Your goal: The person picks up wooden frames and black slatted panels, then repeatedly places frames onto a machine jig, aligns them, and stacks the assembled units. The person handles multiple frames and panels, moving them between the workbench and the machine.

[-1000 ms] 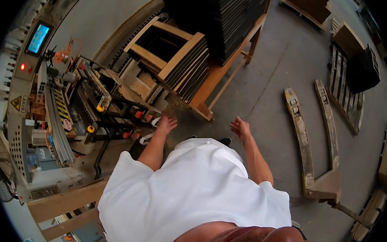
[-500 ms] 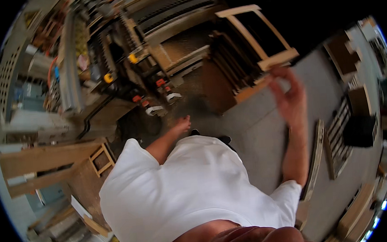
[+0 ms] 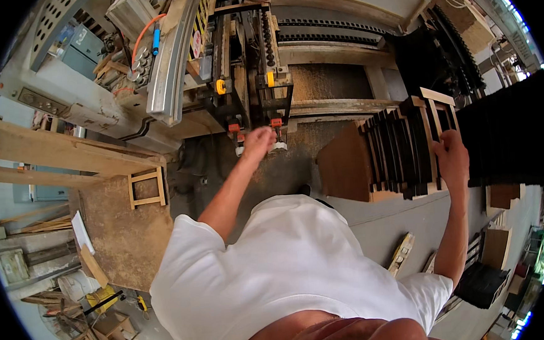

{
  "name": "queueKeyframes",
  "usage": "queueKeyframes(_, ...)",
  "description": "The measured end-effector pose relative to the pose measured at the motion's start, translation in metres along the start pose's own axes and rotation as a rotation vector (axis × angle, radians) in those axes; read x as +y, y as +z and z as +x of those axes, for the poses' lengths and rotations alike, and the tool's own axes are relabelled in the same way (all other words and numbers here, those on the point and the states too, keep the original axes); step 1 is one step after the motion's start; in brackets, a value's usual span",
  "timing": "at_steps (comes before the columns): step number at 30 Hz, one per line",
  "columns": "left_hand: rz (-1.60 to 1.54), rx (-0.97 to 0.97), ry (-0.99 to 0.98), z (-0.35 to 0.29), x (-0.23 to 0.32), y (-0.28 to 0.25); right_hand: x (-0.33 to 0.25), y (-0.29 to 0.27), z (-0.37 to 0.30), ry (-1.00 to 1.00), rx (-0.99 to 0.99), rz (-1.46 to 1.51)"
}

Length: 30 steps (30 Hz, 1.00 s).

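My right hand (image 3: 453,159) is closed on the near end of a small light wooden frame (image 3: 437,113), at the right side of a row of dark-edged frames (image 3: 398,146). These stand close together on a low brown support (image 3: 346,165). In front of me my left hand (image 3: 259,144) hangs with its fingers curled, and nothing shows in it. Just beyond it are the red-and-white clamp ends (image 3: 276,123) of a machine; whether the hand touches them I cannot tell. The fingertips of both hands are partly hidden.
A brown worktable (image 3: 117,242) to the left bears another small wooden frame (image 3: 146,187). The long machine bed (image 3: 327,54) stretches across the far side, with a metal beam (image 3: 175,70) at its left. A spirit level (image 3: 402,253) lies on the grey floor, right of me.
The whole view has turned, so the machine and the row of frames sit differently. My right hand has closed on the light frame, which now appears more upright. My left hand has come nearer the clamps.
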State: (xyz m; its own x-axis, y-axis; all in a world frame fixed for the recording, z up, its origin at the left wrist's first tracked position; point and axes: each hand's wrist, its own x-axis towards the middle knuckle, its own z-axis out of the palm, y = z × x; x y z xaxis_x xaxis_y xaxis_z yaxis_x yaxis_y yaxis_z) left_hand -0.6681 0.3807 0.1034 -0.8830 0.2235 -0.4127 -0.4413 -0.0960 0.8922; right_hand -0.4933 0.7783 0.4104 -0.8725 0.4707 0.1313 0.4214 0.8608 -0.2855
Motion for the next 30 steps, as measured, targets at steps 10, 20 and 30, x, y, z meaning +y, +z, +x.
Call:
queueKeyframes(10, -0.274, 0.313, 0.373, 0.196, 0.209, 0.022, -0.031, -0.031, 0.054, -0.072, 0.139, 0.436)
queueKeyframes(20, -0.558, 0.525, 0.08, 0.432, 0.277, -0.001, -0.132, -0.005, 0.114, -0.319, -0.051, 0.222)
queueKeyframes(30, -0.588, 0.554, 0.133, 0.376, 0.227, -0.009, -0.249, 0.078, 0.233, -0.852, -0.177, 0.172)
